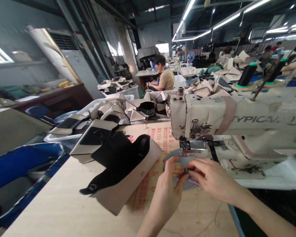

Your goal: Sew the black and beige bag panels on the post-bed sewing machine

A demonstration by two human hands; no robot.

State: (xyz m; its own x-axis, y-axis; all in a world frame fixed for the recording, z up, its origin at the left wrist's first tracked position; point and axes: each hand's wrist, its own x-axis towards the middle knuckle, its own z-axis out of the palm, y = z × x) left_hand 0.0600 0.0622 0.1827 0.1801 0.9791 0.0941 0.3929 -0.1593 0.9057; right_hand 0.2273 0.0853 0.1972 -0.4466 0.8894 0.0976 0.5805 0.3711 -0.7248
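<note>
My left hand (171, 179) and my right hand (208, 176) meet low in front of the sewing machine (202, 115), fingers bent and pinched together. Between the fingertips is a small dark metal part (186, 171); most of it is hidden, so its exact kind does not show. Beneath both hands lies a grey round dish (172, 157), partly covered by them. Just above the fingers is the machine's needle area with a shiny metal plate (193, 150). To the left, a beige and black sewn piece (118, 158) rests on the table, apart from my hands.
Cardboard with red print (143, 194) lies on the wooden table (64, 204). Behind stands a white bin (64, 138) heaped with beige and black pieces. A blue-lined container (27, 164) is at left. Thread cones (246, 75) rise behind the machine. A person (165, 77) sits farther back.
</note>
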